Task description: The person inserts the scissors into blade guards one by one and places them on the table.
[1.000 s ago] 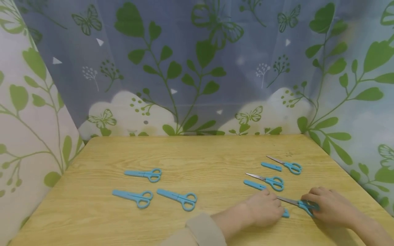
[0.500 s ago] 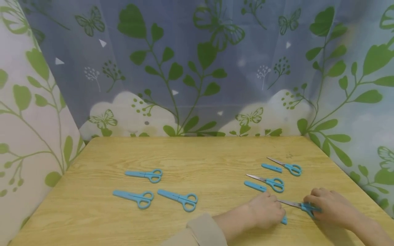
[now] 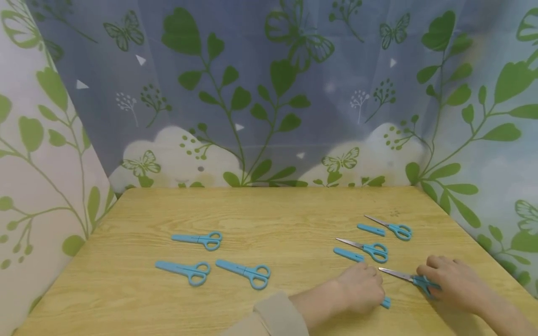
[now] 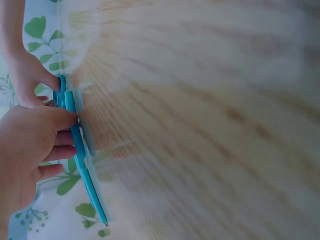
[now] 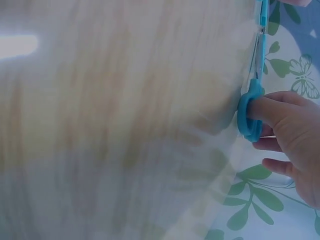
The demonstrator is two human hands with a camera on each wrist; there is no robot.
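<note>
My left hand [image 3: 361,287] pinches a light-blue scissor sheath [image 3: 386,302] at the right front of the table; only its end shows past the fingers. In the left wrist view the thumb lies along the sheath [image 4: 74,125]. To its right, my right hand [image 3: 451,284] grips blue-handled scissors [image 3: 416,280] by the handle, blades bare and pointing left toward the left hand. The right wrist view has the thumb at the handle loops [image 5: 254,130]. Just behind the left hand lie bare scissors [image 3: 368,247] with a loose sheath [image 3: 348,254] alongside.
Farther back on the right lie more bare scissors [image 3: 392,226] and another sheath [image 3: 370,229]. On the left side of the wooden table [image 3: 273,210] are three sheathed scissors, at the back [image 3: 189,238], front left [image 3: 176,268] and nearer the middle [image 3: 231,267]. Patterned curtains [image 3: 252,93] surround the table.
The left hand's sheath has shifted slightly toward the table's front. My right hand has edged right with its scissors, widening the gap between blade tip and left hand. The other scissors stay put.
</note>
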